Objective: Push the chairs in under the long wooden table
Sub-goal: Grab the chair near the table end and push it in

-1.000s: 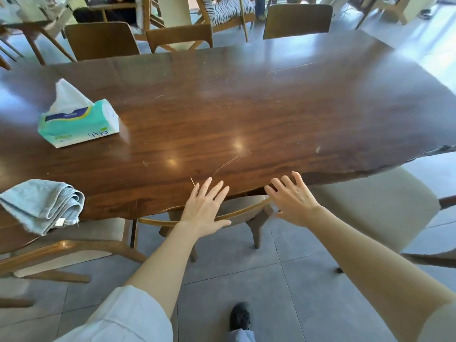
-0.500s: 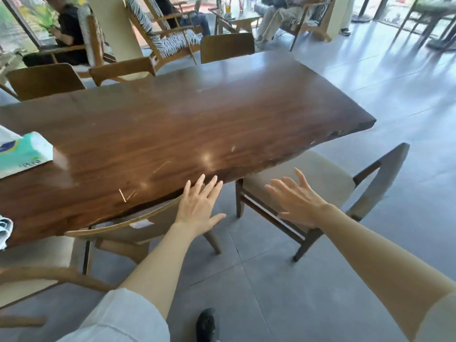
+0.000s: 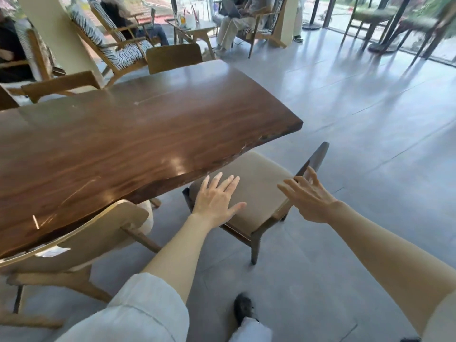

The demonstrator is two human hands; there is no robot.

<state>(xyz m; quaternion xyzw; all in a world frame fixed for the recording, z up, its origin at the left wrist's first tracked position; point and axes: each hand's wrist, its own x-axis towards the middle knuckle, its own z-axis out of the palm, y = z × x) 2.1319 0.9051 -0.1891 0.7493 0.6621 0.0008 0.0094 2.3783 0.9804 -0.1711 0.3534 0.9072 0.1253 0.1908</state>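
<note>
The long dark wooden table (image 3: 138, 141) runs from the left to its right end near the middle of the view. A dark-framed chair with a beige cushion (image 3: 261, 178) stands at that end, its seat partly under the tabletop and its backrest (image 3: 317, 156) sticking out to the right. My left hand (image 3: 217, 198) hovers open over the seat's near edge. My right hand (image 3: 306, 196) is open, fingers spread, close to the backrest's lower end. A light wooden chair (image 3: 93, 233) sits tucked under the near edge at the left.
More wooden chairs (image 3: 172, 56) line the far side of the table. Zebra-cushioned armchairs (image 3: 118, 50), a small table and seated people are behind. Grey tiled floor (image 3: 357, 119) spreads to the right. My dark shoe (image 3: 243, 307) is at the bottom.
My view and both hands have swung right, away from the light chair now under the table, toward the dark chair at the table's end. The tissue box and towel have left the view.
</note>
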